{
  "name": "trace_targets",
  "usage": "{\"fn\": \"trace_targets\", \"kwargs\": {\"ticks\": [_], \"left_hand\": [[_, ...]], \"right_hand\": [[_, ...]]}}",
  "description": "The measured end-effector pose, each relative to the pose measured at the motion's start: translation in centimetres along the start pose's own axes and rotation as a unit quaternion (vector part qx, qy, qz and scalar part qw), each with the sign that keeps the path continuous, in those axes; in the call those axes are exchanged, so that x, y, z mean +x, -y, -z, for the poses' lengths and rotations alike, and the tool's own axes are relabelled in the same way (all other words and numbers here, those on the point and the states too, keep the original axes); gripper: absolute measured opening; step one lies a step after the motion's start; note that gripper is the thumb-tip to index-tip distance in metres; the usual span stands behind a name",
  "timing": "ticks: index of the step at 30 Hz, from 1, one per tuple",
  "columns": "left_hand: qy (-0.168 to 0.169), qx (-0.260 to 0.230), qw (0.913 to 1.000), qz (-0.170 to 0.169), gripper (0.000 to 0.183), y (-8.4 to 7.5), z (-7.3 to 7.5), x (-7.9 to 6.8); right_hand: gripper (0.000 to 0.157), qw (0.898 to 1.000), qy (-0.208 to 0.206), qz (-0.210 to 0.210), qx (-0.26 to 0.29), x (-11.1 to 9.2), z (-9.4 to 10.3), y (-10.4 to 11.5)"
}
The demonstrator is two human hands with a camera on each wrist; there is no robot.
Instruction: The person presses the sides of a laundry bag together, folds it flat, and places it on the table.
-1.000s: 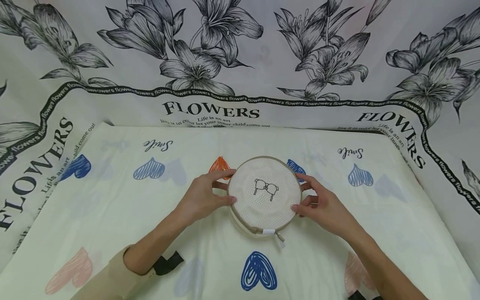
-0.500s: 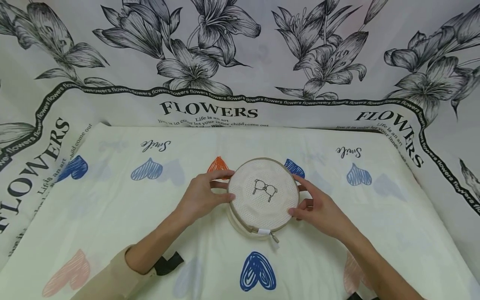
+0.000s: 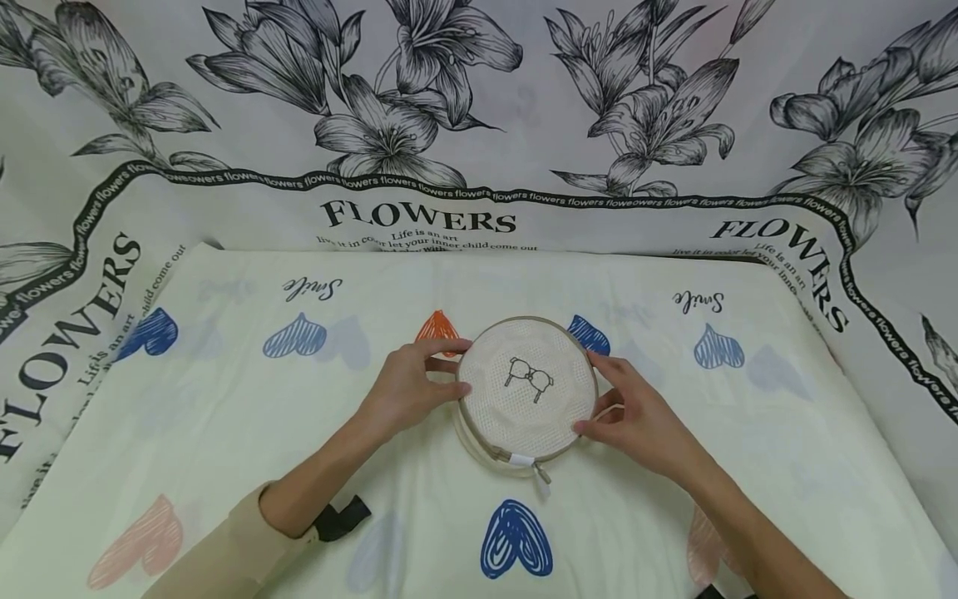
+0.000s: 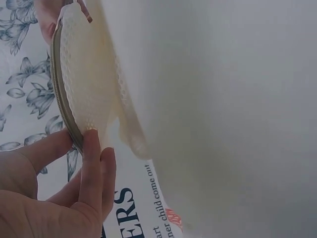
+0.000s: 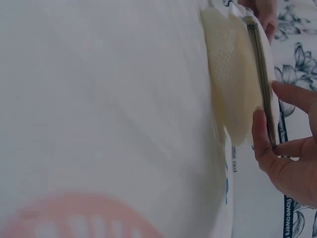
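A round white mesh laundry bag with a black bra-shaped drawing on top is held over the middle of the bed-like surface. A beige zipper runs round its rim, and the zipper pull hangs at the near edge beside a small white tab. My left hand pinches the rim on the left between thumb and fingers. On the right, my right hand pinches the opposite rim. In the right wrist view the mesh side sags below the zipper. What is inside cannot be seen.
Beneath lies a pale cloth printed with hearts and "Smile". Behind it hangs a white curtain-like cloth with black flowers and lettering. A black strap shows at the left sleeve.
The bag has turned slightly clockwise, its zipper pull shifting left. My right hand has moved a little left and nearer with the rim; the left hand keeps its hold.
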State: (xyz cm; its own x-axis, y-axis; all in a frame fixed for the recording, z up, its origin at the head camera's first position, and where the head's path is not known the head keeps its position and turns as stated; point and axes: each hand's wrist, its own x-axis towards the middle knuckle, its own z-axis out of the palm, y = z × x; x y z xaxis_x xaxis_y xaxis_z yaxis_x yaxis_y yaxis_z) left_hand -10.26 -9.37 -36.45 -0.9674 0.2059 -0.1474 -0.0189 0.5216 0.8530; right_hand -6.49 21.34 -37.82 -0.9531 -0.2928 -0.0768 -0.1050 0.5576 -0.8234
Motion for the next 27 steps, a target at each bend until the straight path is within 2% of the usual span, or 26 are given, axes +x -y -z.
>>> {"fn": "trace_targets", "kwargs": {"ticks": [2, 7, 9, 12, 18, 22, 27], "left_hand": [[-0.001, 0.004, 1.0000, -0.001, 0.053, 0.1, 0.0, 0.1], [0.003, 0.010, 0.9999, -0.006, 0.052, 0.2, -0.1, 0.1], [0.012, 0.002, 0.9999, -0.007, 0.054, 0.2, -0.2, 0.0], [0.022, -0.004, 0.9997, -0.010, 0.056, 0.2, -0.2, -0.1], [0.026, 0.017, 0.9994, -0.015, 0.057, 0.4, -0.4, -0.2], [0.029, 0.016, 0.9993, -0.016, 0.057, 0.6, -0.4, -0.1], [0.034, 0.013, 0.9992, -0.018, 0.058, 0.9, -0.6, -0.1]], "right_hand": [[0.094, 1.000, 0.006, -0.001, 0.005, 0.1, -0.1, -0.2], [0.097, 1.000, 0.005, 0.003, -0.020, 0.1, -0.4, -0.5], [0.095, 0.999, -0.003, 0.011, -0.037, 0.0, -0.5, -0.6], [0.092, 0.999, -0.009, 0.010, -0.030, -0.1, -0.6, -0.6], [0.087, 0.999, -0.008, -0.036, 0.002, -0.2, -1.0, -0.6], [0.087, 0.998, -0.009, -0.060, -0.015, -0.2, -1.1, -0.6], [0.086, 0.997, -0.006, -0.070, -0.022, 0.0, -1.2, -0.4]]}}
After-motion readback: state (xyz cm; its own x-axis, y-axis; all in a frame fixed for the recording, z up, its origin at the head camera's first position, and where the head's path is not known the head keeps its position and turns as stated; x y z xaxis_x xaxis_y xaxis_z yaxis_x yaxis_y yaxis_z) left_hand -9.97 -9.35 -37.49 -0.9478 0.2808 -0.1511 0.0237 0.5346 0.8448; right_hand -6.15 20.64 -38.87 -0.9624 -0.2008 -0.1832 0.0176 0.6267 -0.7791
